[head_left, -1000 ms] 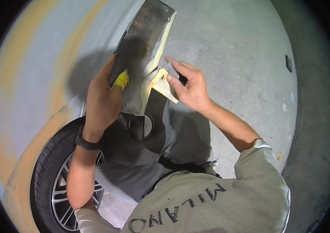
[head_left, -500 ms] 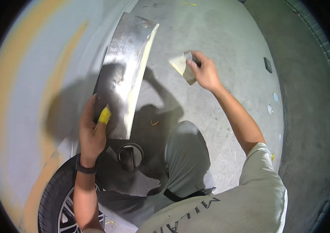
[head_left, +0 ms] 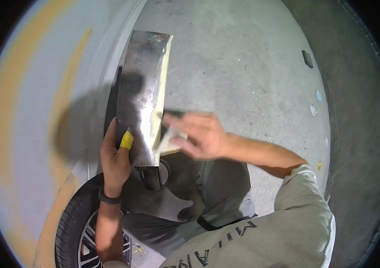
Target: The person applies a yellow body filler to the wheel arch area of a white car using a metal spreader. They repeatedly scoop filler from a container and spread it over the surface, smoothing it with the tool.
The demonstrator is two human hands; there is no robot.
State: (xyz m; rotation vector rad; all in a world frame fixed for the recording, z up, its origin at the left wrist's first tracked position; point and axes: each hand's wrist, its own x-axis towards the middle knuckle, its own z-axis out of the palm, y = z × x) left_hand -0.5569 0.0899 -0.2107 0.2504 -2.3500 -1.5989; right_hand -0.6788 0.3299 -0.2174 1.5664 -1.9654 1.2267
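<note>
My left hand grips a long metal plate by its lower left edge. The thumb, wrapped in yellow tape, lies on the plate's face. Pale yellow putty runs in a strip along the plate's right edge. In my right hand is a flat putty spreader smeared with pale paste, held between thumb and fingers. Its blade is at the lower right edge of the plate, over the putty strip. Motion blurs the right fingers and the blade, so exact contact is hard to tell.
On the left stands a car body panel with orange-tan patches, above a tyre. Below the plate, a round container sits on the floor. A dark block and round discs lie at the right.
My right hand has swung left and down, bringing the spreader from out over the floor to the plate's lower right edge. The plate has turned slightly more upright in view.
</note>
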